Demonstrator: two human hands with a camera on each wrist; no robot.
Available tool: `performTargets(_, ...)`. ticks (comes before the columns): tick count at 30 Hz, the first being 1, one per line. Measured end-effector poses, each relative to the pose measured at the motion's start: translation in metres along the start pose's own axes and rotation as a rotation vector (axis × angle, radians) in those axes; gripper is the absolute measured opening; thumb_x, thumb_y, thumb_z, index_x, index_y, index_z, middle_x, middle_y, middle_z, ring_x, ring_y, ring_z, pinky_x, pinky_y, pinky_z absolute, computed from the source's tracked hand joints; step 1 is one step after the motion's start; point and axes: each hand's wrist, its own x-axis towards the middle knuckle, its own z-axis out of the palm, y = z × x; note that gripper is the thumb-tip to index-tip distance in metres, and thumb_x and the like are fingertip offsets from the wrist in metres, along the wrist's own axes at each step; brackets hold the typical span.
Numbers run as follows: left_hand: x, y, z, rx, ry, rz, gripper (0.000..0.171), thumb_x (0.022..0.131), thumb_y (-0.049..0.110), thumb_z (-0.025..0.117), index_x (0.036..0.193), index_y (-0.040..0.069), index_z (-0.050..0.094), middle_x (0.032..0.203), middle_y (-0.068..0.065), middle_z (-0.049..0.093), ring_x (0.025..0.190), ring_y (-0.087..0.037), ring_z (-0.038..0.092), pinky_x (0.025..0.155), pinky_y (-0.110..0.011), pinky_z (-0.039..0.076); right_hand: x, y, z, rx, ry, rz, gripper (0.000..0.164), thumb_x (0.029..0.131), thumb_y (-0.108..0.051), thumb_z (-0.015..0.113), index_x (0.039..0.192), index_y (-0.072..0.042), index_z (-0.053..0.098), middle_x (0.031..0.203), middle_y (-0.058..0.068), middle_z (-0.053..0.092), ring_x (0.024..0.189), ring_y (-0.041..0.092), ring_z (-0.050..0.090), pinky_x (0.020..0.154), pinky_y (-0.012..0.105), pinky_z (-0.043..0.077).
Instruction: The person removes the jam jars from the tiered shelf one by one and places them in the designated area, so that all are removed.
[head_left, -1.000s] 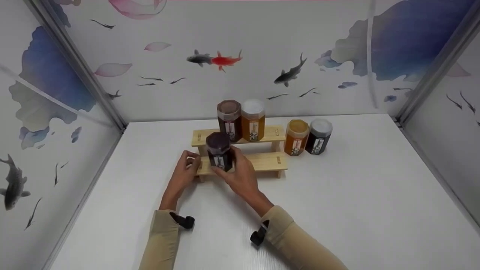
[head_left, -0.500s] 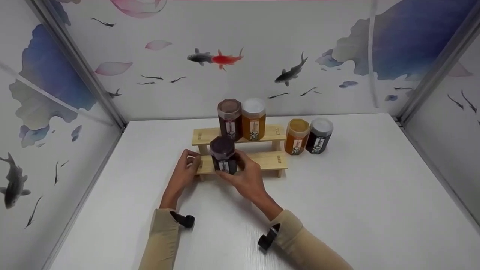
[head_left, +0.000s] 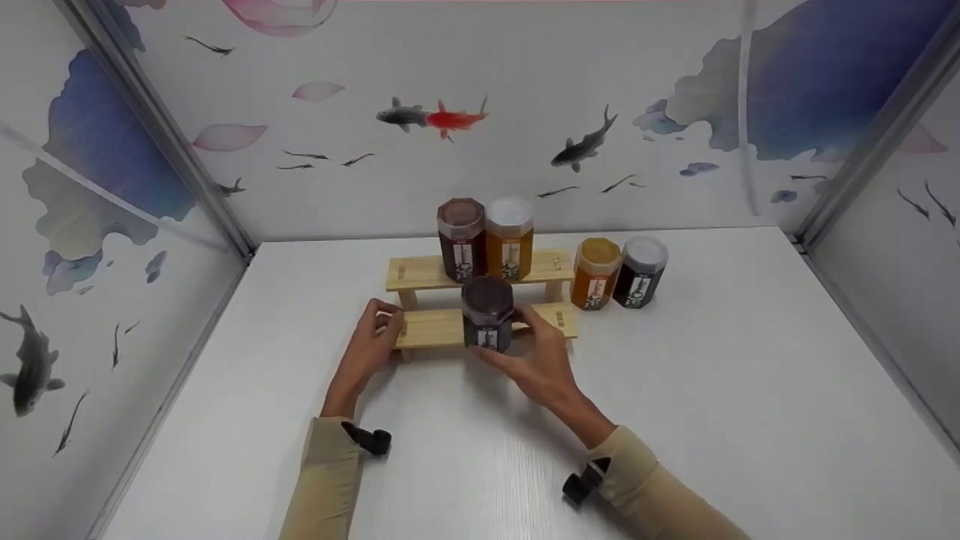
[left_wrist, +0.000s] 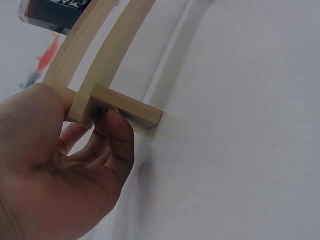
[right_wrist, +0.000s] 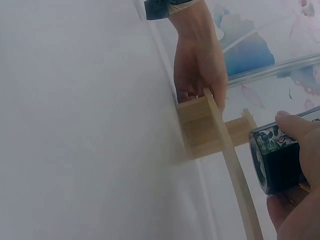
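My right hand (head_left: pixel 541 364) grips a dark octagonal jar (head_left: pixel 487 315) with a dark lid and a pale label. In the right wrist view, a gap separates the jar's base (right_wrist: pixel 259 162) from the plank of the two-step wooden rack (head_left: pixel 431 328). Thumb and fingers lie on opposite sides of the jar. At the rack's left end, my left hand (head_left: pixel 373 337) pinches the lower step. Its curled fingers (left_wrist: pixel 120 132) reach under the plank beside the end leg (left_wrist: pixel 127 105) in the left wrist view.
On the upper step stand a reddish-brown jar (head_left: pixel 462 244) and an amber jar (head_left: pixel 510 244) with a white lid. Right of the rack, an orange jar (head_left: pixel 595 277) and a dark white-lidded jar (head_left: pixel 640 276) stand on the white table (head_left: pixel 750 390). Printed wall panels (head_left: pixel 510 60) enclose the table.
My right hand has carried the dark jar rightward along the lower step, from near its left end to about its middle. My left hand stays at the rack's end.
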Motion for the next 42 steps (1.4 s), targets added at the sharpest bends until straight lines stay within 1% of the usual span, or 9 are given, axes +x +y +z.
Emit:
performTargets(5,0.000,0.001,0.000,-0.004,-0.006,-0.012,0.034,0.115,0.039,0.055,0.134,0.012,0.054,0.132,-0.016,0.068,0.116,-0.024,0.065,0.087,-0.031,0.053,-0.002,0.011,-0.033,-0.034,0.044,0.021,0.071,0.079,-0.042,0.099,0.138,-0.018,0.069,0.129,0.001,0.075,0.118,0.021,0.071,0.100,0.046,0.059)
performTargets(9,0.000,0.002,-0.002,-0.009,-0.002,-0.011,0.033,0.115,0.037,0.055,0.134,0.010,0.054,0.131,-0.017,0.068,0.114,-0.025,0.065,0.085,-0.031,0.053,-0.002,0.024,-0.060,-0.037,0.093,0.063,0.068,0.079,-0.040,0.100,0.135,-0.016,0.070,0.126,0.003,0.076,0.112,0.027,0.071,0.096,0.053,0.059)
performTargets(13,0.000,0.001,-0.002,-0.003,0.004,-0.015,0.031,0.115,0.035,0.055,0.133,0.009,0.054,0.131,-0.017,0.067,0.112,-0.024,0.064,0.083,-0.031,0.053,-0.001,0.036,-0.087,-0.056,0.150,0.130,0.068,0.080,-0.040,0.099,0.135,-0.015,0.069,0.126,0.003,0.074,0.111,0.022,0.068,0.097,0.058,0.056)
performTargets(16,0.000,0.000,-0.002,0.005,0.005,-0.023,0.030,0.115,0.034,0.054,0.133,0.010,0.053,0.131,-0.017,0.066,0.113,-0.023,0.063,0.084,-0.030,0.053,0.002,0.044,-0.107,-0.078,0.204,0.160,0.069,0.082,-0.040,0.098,0.138,-0.014,0.068,0.127,0.004,0.073,0.109,0.018,0.066,0.098,0.053,0.055)
performTargets(23,0.000,-0.002,-0.001,0.003,0.001,-0.025,0.032,0.115,0.036,0.055,0.135,0.010,0.053,0.133,-0.016,0.066,0.115,-0.024,0.063,0.085,-0.031,0.053,0.010,0.058,-0.151,-0.096,0.405,0.159,0.064,0.088,-0.038,0.093,0.141,-0.013,0.067,0.127,0.003,0.073,0.109,0.011,0.064,0.093,0.027,0.052)
performTargets(29,0.000,-0.001,0.000,-0.013,0.004,-0.022,0.035,0.115,0.038,0.055,0.136,0.010,0.054,0.124,-0.015,0.067,0.107,-0.022,0.063,0.082,-0.032,0.052,0.013,0.069,-0.184,-0.135,0.538,0.178,0.061,0.087,-0.038,0.093,0.137,-0.014,0.069,0.122,-0.001,0.071,0.108,0.006,0.062,0.094,0.025,0.048)
performTargets(36,0.000,0.000,0.002,-0.014,0.007,-0.014,0.035,0.115,0.036,0.056,0.136,0.009,0.054,0.125,-0.015,0.068,0.108,-0.022,0.063,0.083,-0.032,0.052,0.008,0.086,-0.213,-0.176,0.556,0.316,0.067,0.085,-0.045,0.094,0.140,-0.015,0.067,0.128,0.001,0.071,0.110,0.006,0.062,0.094,0.021,0.047)
performTargets(39,-0.001,0.001,0.001,-0.008,0.008,-0.006,0.034,0.114,0.037,0.056,0.135,0.010,0.055,0.126,-0.015,0.068,0.109,-0.022,0.063,0.084,-0.032,0.051,0.006,0.094,-0.219,-0.175,0.519,0.392,0.075,0.085,-0.049,0.092,0.145,-0.013,0.063,0.134,0.006,0.070,0.117,0.011,0.064,0.096,0.020,0.049)
performTargets(42,-0.001,0.001,0.001,-0.008,0.004,0.002,0.033,0.115,0.037,0.055,0.133,0.010,0.055,0.126,-0.015,0.067,0.110,-0.022,0.063,0.085,-0.031,0.052,0.003,0.102,-0.223,-0.191,0.433,0.475,0.086,0.088,-0.053,0.089,0.153,-0.009,0.055,0.144,0.012,0.066,0.132,0.021,0.062,0.105,0.028,0.050)
